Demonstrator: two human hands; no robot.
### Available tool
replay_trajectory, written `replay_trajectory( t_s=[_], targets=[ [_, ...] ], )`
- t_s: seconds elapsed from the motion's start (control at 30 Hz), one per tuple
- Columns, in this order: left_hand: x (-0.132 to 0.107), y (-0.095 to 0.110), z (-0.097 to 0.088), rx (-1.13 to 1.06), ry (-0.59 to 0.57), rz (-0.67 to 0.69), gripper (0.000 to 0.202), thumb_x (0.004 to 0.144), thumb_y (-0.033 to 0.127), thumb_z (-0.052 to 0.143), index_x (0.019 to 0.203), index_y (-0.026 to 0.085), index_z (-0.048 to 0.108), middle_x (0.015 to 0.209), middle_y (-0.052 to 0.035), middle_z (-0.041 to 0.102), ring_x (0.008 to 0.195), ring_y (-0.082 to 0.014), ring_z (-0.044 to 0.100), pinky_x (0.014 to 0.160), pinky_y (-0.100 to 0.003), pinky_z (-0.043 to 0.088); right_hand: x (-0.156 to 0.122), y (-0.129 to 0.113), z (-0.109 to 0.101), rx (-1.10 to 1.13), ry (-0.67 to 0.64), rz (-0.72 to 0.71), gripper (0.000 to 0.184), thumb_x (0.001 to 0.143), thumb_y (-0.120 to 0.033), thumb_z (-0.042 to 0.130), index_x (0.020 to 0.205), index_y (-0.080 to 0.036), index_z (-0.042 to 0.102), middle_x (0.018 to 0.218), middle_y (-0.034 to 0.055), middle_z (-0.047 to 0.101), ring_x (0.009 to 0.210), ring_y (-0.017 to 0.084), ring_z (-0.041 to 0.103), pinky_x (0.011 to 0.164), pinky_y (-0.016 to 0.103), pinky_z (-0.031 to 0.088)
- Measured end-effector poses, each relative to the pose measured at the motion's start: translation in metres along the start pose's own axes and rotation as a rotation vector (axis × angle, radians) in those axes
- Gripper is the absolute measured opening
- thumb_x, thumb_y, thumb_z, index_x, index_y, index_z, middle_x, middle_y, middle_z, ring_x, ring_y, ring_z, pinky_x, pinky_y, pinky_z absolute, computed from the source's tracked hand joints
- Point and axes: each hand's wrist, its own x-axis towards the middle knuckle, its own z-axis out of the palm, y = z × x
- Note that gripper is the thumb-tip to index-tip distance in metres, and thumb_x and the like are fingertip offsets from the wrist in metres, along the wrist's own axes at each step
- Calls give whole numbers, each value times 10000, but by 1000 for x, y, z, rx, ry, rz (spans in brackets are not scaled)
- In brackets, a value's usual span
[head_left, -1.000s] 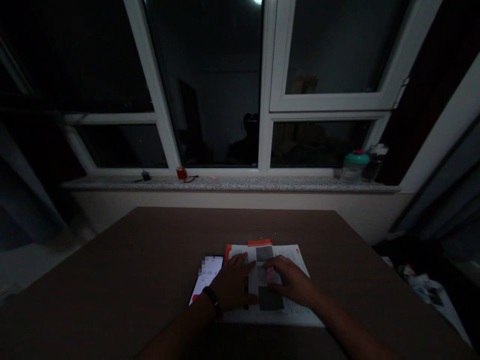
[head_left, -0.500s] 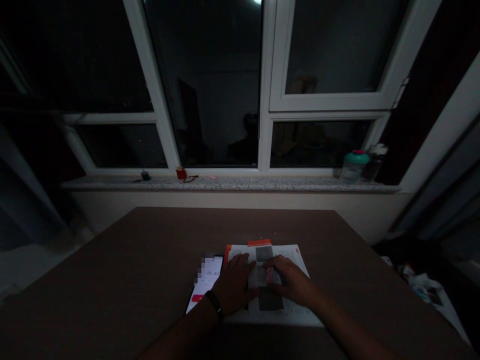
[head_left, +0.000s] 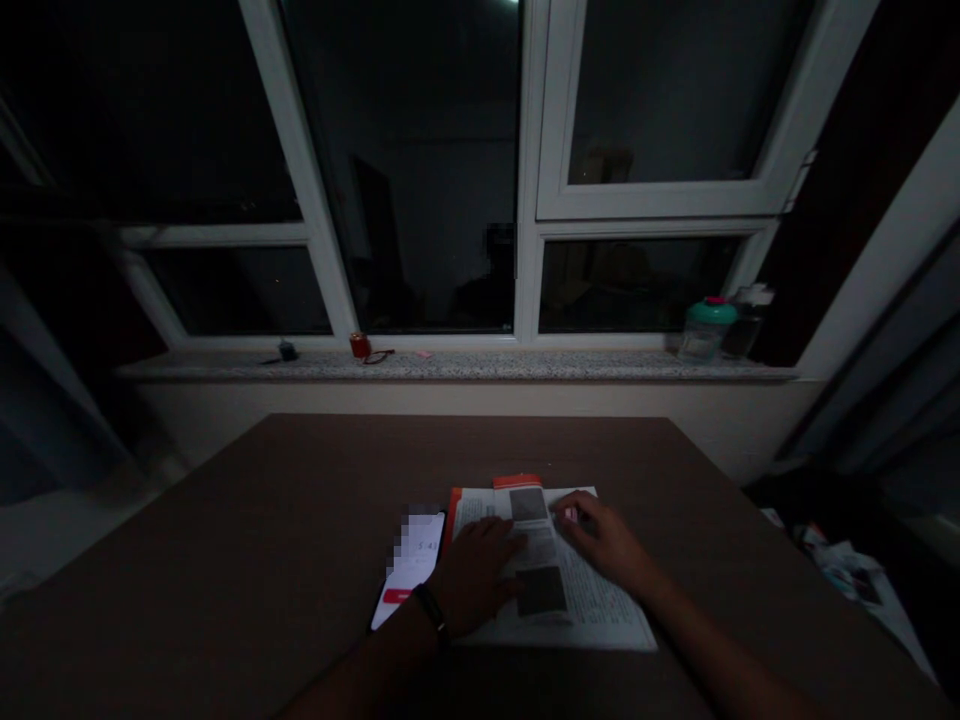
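An open book (head_left: 592, 610) with printed pages and an orange cover edge lies on the brown table (head_left: 300, 560). A narrow paper strip (head_left: 536, 545) with grey patches lies along the book's middle. My left hand (head_left: 476, 580), a dark band on its wrist, presses flat on the left page beside the strip, fingers spread. My right hand (head_left: 607, 545) rests on the right page near the top, its fingers pinched on a small pink thing (head_left: 571, 514). A lit phone (head_left: 412, 570) lies just left of the book.
A stone windowsill (head_left: 465, 368) runs behind the table, with a small red jar (head_left: 360, 345), a dark small object (head_left: 286, 351) and a green-lidded bottle (head_left: 705, 330). Dark windows rise above. Papers lie on the floor at the right (head_left: 840, 575).
My right hand has moved up and to the right, off the strip's middle to the upper right page, carrying the pink thing. The left hand has barely shifted.
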Motion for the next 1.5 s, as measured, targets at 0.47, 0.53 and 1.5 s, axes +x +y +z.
replay_trajectory(
  t_s=[0.47,0.53,1.5],
  targets=[
    [-1,7,-7,-3,-16,-38,499,930,385,606,1396,273,467,1471,-82,434,1350,-313,362,1083,-502,315,0,13,15,-174,-58,78,173,754,-173,662,900,-219,579,882,12,624,820,200,586,735,291,436],
    [-1,7,-6,-4,-4,-38,490,939,397,595,1396,273,470,1472,-80,436,1350,-311,365,1084,-502,315,0,12,13,-184,-80,79,200,745,-167,676,910,-223,578,897,14,618,845,206,583,747,293,433],
    [2,-3,-1,28,3,14,527,896,147,615,1381,307,483,1425,-50,473,1307,-281,402,1069,-474,345,-4,13,11,5,-98,25,251,916,-243,481,1158,-187,517,929,42,612,801,184,576,719,284,447]
  ],
)
